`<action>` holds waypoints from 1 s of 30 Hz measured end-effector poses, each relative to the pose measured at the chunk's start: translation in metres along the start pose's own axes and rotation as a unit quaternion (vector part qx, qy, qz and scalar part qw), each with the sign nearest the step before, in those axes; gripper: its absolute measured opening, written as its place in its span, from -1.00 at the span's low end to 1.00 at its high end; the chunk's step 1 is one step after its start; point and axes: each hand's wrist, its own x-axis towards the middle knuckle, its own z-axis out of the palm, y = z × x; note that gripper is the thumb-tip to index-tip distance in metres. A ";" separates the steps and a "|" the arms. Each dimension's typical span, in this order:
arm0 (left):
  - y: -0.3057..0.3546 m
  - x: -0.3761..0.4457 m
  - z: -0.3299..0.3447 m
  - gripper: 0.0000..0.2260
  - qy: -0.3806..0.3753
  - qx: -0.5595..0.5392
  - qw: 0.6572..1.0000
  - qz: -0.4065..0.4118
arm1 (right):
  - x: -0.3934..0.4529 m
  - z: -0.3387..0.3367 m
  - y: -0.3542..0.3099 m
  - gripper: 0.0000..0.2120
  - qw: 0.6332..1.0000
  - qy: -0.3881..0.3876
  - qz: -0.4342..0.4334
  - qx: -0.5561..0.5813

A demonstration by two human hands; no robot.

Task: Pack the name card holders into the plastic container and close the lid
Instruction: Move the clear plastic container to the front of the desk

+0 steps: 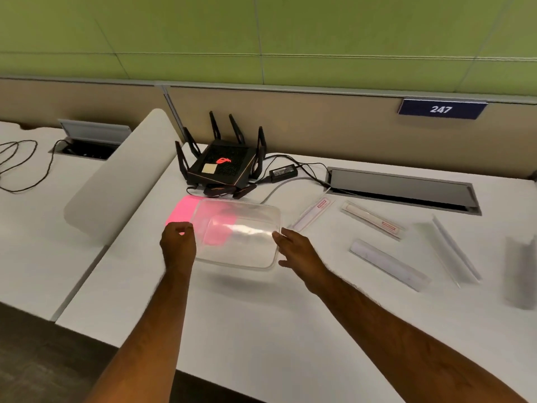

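A clear plastic container point(236, 231) sits mid-table, open side up, its near edge a little off the white table point(247, 321) with a shadow under it. My left hand point(177, 242) curls on its left rim. My right hand point(293, 248) grips its right rim, thumb on the edge. A pink lid point(183, 212) lies flat behind the container's left side and shows through it. Several clear name card holders lie to the right: one point(313, 213) closest to the container, another point(373, 219) beyond it, a third point(389, 264) nearer me, and more point(453, 251) further right.
A black router point(220, 167) with antennas stands right behind the container, with its power brick point(283, 171) and cables. A cable hatch point(404, 189) is set into the table at the back right. A white divider panel point(119, 175) stands to the left.
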 end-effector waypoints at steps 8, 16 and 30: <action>0.031 -0.038 0.044 -0.91 -0.076 -0.026 0.997 0.006 | -0.025 -0.075 0.002 -0.67 0.996 0.084 -0.015 0.003; 0.060 -0.086 0.087 -0.95 -0.138 -0.032 0.990 0.018 | -0.047 -0.143 0.015 -0.72 0.984 0.170 -0.055 0.024; 0.074 -0.184 0.132 -0.95 -0.238 -0.025 0.970 0.032 | -0.105 -0.240 0.051 -0.76 0.965 0.244 -0.087 0.046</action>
